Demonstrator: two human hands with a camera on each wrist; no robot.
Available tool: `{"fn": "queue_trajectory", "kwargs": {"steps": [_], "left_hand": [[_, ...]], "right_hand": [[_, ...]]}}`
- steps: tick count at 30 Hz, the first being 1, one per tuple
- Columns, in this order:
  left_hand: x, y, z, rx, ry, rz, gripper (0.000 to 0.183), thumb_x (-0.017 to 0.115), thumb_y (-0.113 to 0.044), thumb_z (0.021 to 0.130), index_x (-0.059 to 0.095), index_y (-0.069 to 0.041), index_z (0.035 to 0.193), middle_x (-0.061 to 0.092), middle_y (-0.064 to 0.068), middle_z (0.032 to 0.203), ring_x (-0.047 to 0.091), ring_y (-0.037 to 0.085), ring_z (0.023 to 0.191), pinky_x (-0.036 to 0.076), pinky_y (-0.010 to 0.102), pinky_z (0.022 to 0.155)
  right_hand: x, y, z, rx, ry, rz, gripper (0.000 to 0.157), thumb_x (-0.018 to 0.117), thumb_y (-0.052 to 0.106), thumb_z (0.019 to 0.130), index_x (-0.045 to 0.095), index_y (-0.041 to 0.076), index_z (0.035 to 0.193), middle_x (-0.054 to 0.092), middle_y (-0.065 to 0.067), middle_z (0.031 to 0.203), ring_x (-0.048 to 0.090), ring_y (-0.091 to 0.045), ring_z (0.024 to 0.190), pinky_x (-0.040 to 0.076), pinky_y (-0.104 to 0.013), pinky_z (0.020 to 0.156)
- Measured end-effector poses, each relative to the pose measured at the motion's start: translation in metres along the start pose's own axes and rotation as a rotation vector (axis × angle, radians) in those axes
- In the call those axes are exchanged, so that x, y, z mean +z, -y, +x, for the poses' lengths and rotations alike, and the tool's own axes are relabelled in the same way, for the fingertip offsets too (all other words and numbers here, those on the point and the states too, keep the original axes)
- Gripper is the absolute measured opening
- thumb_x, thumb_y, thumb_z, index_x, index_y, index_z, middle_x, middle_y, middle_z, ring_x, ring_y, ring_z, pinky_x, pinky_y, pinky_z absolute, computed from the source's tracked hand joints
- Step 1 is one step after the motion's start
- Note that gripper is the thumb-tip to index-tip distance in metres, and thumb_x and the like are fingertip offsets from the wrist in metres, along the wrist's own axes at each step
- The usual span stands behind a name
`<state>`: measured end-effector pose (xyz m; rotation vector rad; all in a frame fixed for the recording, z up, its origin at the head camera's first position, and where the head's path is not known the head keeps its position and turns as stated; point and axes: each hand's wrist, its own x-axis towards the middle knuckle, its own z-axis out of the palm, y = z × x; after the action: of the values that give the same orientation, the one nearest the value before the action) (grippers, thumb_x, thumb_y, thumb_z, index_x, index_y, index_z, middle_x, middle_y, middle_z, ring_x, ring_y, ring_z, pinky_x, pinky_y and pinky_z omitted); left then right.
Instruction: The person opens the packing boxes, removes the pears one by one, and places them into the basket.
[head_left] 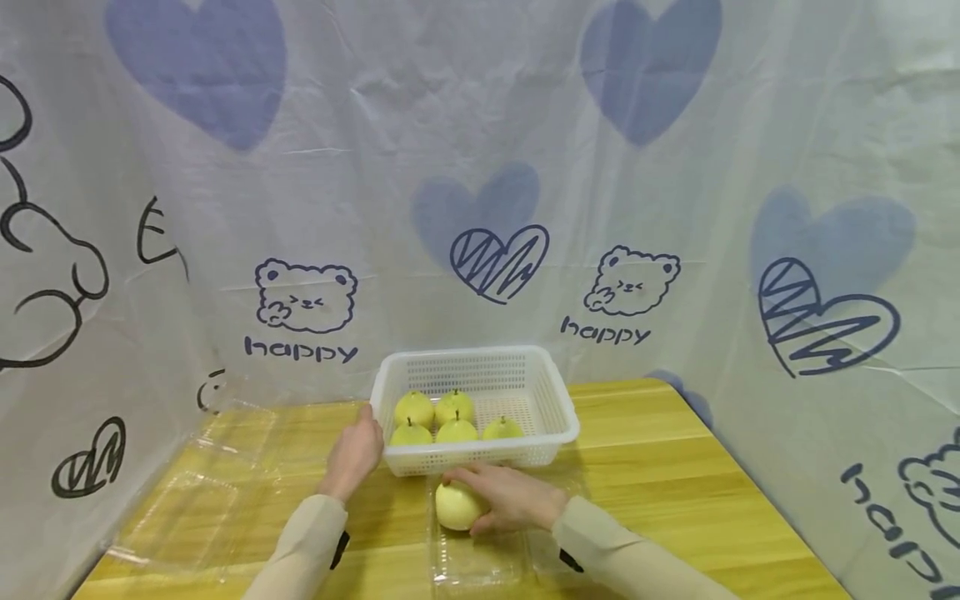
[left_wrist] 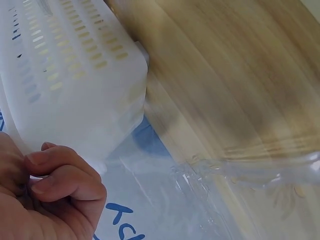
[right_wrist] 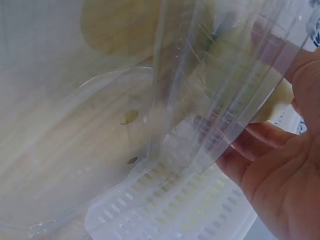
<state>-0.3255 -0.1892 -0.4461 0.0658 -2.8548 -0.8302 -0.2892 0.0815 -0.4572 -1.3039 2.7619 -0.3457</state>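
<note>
A white slotted basket stands at the back middle of the table, with several yellow-green pears inside, mostly on its left. My left hand grips the basket's left rim, its fingers curled at the edge in the left wrist view. In front of the basket, my right hand holds one pear over a clear plastic box. Through the box's clear wall, the right wrist view shows that pear between thumb and fingers.
More clear plastic boxes lie on the left of the wooden table. A printed white curtain hangs close behind the basket and along both sides.
</note>
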Motion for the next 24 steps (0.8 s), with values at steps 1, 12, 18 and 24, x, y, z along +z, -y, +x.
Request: {"fn": "queue_trajectory", "kwargs": {"steps": [1,12,18,24], "left_hand": [[0.000,0.001,0.000,0.000,-0.002,0.000,0.047,0.030,-0.016,0.103,0.028,0.004,0.146,0.062,0.029,0.093,0.055,0.026,0.062,0.042,0.033,0.047],[-0.001,0.000,0.000,-0.011,0.012,0.037,0.046,0.032,-0.017,0.103,0.031,0.001,0.145,0.062,0.028,0.096,0.056,0.028,0.065,0.042,0.035,0.048],[-0.001,0.000,-0.001,0.006,0.000,0.055,0.045,0.034,-0.016,0.102,0.034,0.002,0.143,0.063,0.029,0.094,0.058,0.030,0.067,0.043,0.038,0.050],[0.000,0.000,0.000,0.010,-0.008,0.064,0.046,0.034,-0.016,0.102,0.034,0.003,0.144,0.063,0.030,0.096,0.059,0.031,0.068,0.045,0.039,0.050]], "right_hand": [[0.000,0.001,0.001,-0.005,-0.001,-0.006,0.084,0.080,0.037,0.077,0.037,0.029,0.149,0.046,0.000,0.147,0.054,-0.021,0.126,0.046,-0.041,0.104],[0.005,0.000,0.001,-0.065,-0.074,-0.060,0.076,0.084,0.031,0.072,0.048,0.022,0.138,0.057,0.000,0.132,0.059,-0.015,0.115,0.049,-0.030,0.097],[0.003,-0.005,-0.004,-0.009,-0.095,-0.037,0.081,0.084,0.031,0.071,0.046,0.022,0.142,0.059,0.000,0.131,0.060,-0.015,0.113,0.051,-0.034,0.094],[-0.005,-0.005,-0.014,0.017,-0.113,-0.005,0.083,0.082,0.033,0.071,0.045,0.026,0.145,0.058,-0.002,0.133,0.059,-0.016,0.112,0.052,-0.034,0.090]]}}
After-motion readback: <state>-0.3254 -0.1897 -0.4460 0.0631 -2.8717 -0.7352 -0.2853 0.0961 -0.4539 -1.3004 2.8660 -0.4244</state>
